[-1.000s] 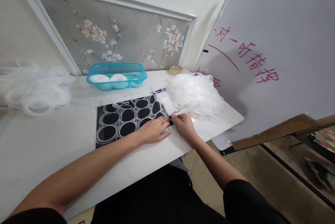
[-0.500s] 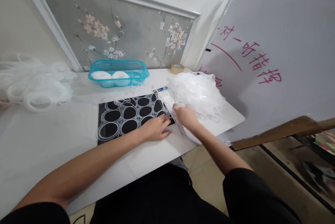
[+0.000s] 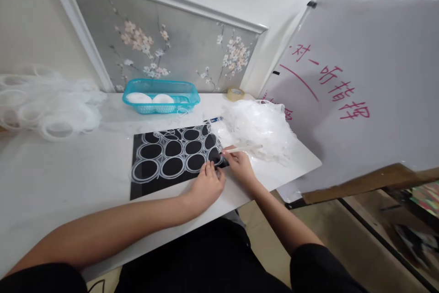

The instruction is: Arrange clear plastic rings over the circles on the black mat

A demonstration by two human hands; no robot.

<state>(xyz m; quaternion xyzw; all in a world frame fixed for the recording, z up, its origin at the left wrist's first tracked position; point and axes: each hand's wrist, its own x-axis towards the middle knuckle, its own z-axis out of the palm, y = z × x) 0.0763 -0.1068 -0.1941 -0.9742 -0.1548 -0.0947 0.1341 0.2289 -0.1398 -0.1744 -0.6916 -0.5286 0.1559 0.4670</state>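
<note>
On the white table lies a black sheet (image 3: 146,190) carrying rows of white-edged rings or ovals. My left hand (image 3: 206,188) rests at the sheet's near right edge, fingers bent but apart, fingertips on its surface. Between the fingers of my right hand (image 3: 241,165) is a slim white pen-like tool (image 3: 245,148). Its dark tip points left, over the right end of the sheet; whether it touches cannot be made out. Just beyond my right hand is a heap of clear, thin plastic scraps (image 3: 259,124).
A blue plastic basket (image 3: 161,85) with white rounded items stands at the back, near a tape roll (image 3: 236,94). A blue-marked item (image 3: 214,119) lies behind the sheet. Translucent rings (image 3: 51,105) pile up at left. A whiteboard (image 3: 377,55) with red writing leans at right.
My right hand has come away from the scrap heap, and the white tool now shows in it over the sheet. My left hand has shifted nearer to me along the edge. The view has shifted slightly.
</note>
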